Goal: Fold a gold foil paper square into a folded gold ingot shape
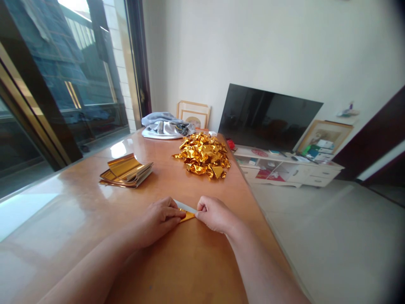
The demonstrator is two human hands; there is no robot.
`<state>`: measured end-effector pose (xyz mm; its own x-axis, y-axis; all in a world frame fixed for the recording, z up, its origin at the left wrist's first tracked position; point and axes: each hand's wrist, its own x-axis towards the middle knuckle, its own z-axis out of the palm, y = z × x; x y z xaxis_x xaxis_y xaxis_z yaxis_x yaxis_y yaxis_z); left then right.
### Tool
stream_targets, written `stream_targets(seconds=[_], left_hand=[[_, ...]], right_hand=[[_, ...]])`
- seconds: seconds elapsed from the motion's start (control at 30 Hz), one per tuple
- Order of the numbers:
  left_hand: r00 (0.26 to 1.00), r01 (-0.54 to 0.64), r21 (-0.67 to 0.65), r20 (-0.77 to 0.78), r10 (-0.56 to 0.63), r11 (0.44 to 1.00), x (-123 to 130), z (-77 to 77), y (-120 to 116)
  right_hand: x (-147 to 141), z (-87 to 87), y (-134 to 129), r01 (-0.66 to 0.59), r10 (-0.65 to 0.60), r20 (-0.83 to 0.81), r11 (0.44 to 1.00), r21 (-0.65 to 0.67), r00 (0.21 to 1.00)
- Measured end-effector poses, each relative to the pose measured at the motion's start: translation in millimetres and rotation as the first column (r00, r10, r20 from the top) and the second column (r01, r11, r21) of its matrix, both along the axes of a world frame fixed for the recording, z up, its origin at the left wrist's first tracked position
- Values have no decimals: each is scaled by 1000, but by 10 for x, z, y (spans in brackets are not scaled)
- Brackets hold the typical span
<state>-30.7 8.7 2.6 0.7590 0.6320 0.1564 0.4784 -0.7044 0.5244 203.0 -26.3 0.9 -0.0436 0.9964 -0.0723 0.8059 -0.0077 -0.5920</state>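
Hands: we see two, both bare, and both at the same bit of paper.
Left hand: our left hand [164, 216] has its fingers close together on the left part of the paper; we cannot tell if they pinch it or just press it.
Right hand: our right hand [213, 214] is curled up, with thumb and finger pinching the paper's right end.
Paper in work: one small folded sheet of shiny gold paper with a white back [189, 216], on the table between our two hands.
Table: one long, shiny, orange-brown wooden table [193, 266].
Gold heap: one big heap of crinkled gold foil pieces [204, 154], past our right hand; too many overlap for us to count.
Gold stack: one stack of flat gold paper sheets [126, 172], past our left hand, the top sheet curling up.
Cloth: one bundle of soft grey-blue cloth [166, 126] at the far end.
Frames: at least two pale wooden frames [192, 120] lean behind the cloth.
TV: one big black flat TV [270, 118].
Cabinet: one low white wooden cabinet [289, 184]; an open shelf has something red [268, 174] in it, and the drawers are shut, so we cannot see inside.
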Motion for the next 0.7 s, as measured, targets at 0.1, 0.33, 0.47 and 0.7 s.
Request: stream_targets(seconds=[0.1,0.33,0.47,0.7], left_hand=[[1000,4,2,14,-4,1000,10,-17,11],[1000,-3,16,27,3,1000,0,-92,39],[1000,-8,38,22,7,999,1,-117,46],[998,-18,-3,61,18,1000,9,-64,44]], right_hand=[[14,-7,-2,-13,13,-8,1000,6,1000],[-7,39,-36,3,-4,-13,1000,-28,1000],[-63,82,-61,15,-15,58,1000,-1,998],[-91,103,-88,4,-10,145,999,41,989]])
